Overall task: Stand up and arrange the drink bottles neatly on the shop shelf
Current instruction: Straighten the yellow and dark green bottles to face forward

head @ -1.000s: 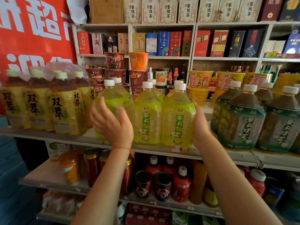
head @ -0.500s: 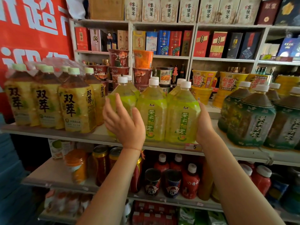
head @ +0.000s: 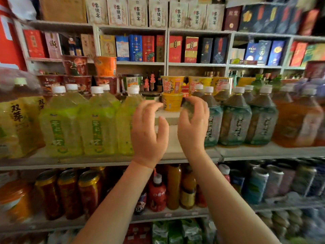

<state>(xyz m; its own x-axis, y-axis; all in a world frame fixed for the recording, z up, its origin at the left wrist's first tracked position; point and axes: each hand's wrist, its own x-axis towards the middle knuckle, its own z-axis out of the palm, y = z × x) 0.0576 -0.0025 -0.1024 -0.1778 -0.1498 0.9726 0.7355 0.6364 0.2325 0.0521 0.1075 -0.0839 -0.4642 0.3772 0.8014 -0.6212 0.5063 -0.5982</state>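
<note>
Green tea bottles (head: 95, 120) with white caps stand upright in a row on the shelf (head: 105, 158), left of centre. Dark tea bottles (head: 235, 118) with teal labels stand to the right, and amber bottles (head: 295, 120) beyond them. Both my hands hover in the gap between the green and the dark group. My left hand (head: 149, 132) is open with curled fingers, just right of the last green bottle. My right hand (head: 192, 124) is open too, its fingers in front of the nearest dark bottle (head: 213, 124), holding nothing.
Yellow-labelled bottles (head: 17, 124) in plastic wrap fill the far left. Instant noodle cups (head: 173, 92) stand behind the gap. Cans (head: 68, 192) and small red bottles (head: 157, 192) line the lower shelf. Boxed goods (head: 135, 48) fill the upper shelves.
Both hands have let go of the green bottle group and moved right into the gap. The view has swung right, so the green bottles now sit left of centre.
</note>
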